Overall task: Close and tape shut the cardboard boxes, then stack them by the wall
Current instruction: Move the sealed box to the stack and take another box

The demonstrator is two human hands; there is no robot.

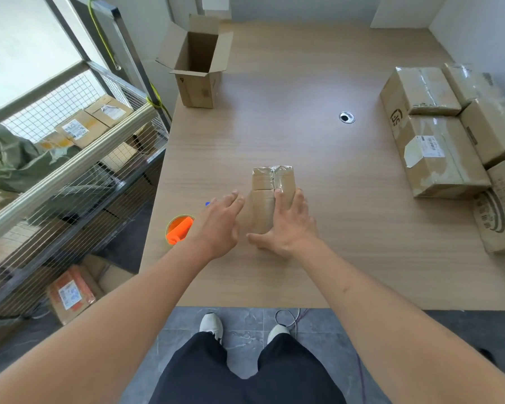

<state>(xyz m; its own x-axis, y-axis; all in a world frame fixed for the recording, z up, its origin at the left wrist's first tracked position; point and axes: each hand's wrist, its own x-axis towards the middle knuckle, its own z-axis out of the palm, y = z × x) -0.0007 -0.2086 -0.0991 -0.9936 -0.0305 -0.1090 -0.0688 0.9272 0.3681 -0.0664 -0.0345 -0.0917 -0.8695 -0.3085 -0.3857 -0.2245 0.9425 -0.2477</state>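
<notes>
small taped box [271, 185] sits mid table [303, 272]. right hand [286, 225] flat on top, fingers straight. left hand [219, 225] wide, just beside it. looks light, stiff, tape slippery; hold by both sides.

Wooden table [303, 147] fitted with a metal grommet [346, 117], wire cage trolley [70, 158] parked alongside, grey tiled floor [245, 319] seen below

A single head-worn wide-angle view looks forward and steeply down from above the near edge of the table [303, 141], close enough that both forearms fill the lower frame. It faces the far edge and the wall beyond; straight lines bow toward the frame's sides, and the person's shoes [212, 326] show below
</notes>
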